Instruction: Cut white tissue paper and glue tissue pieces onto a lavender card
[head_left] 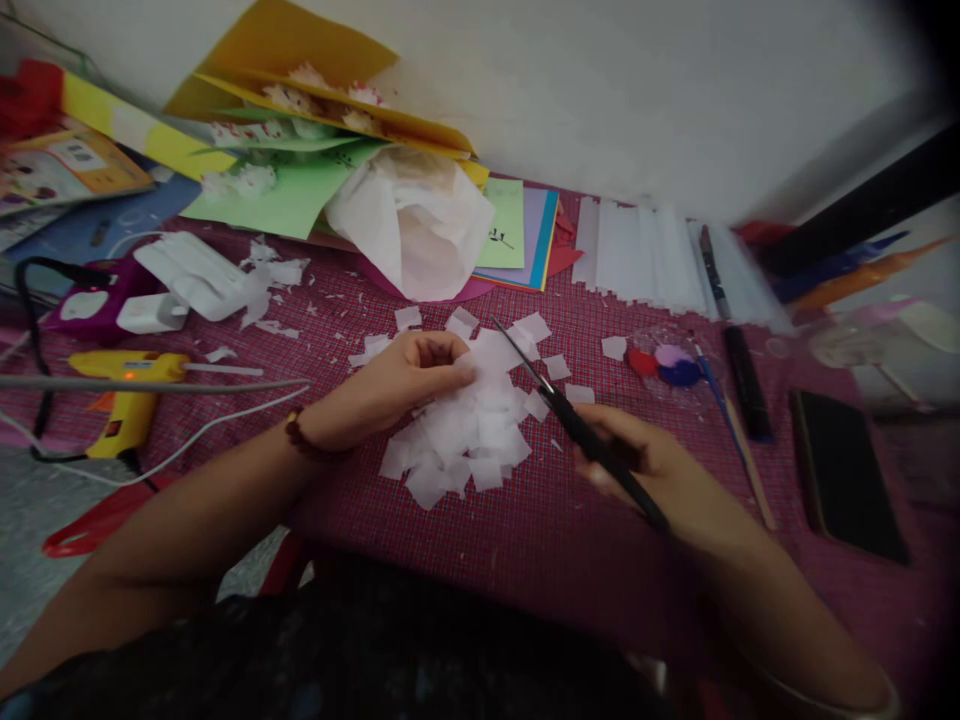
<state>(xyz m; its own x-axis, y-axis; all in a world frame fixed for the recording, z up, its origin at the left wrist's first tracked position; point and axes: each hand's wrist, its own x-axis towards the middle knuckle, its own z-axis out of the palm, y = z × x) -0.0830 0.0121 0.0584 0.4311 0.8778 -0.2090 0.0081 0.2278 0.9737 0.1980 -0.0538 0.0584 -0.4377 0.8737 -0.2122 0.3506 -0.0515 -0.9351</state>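
A loose pile of small white paper squares (465, 440) lies on the red checked tablecloth, right in front of me. Over the pile's upper part, my left hand (420, 375) is closed in a pinch, with a piece of white paper (493, 352) at its fingertips. Black-handled scissors (581, 430) are in my right hand (645, 465), beside the pile. Their thin blades point up and left, close to the paper at my left fingertips. Whether the blades touch that paper, I cannot tell.
A yellow glue gun (127, 395) and its cable lie left, near a purple power strip (94, 300). A white bag-like container (412, 220) stands behind the pile. White strips (645, 250), paint blobs (667, 362), a brush (739, 440) and a phone (847, 475) are at right.
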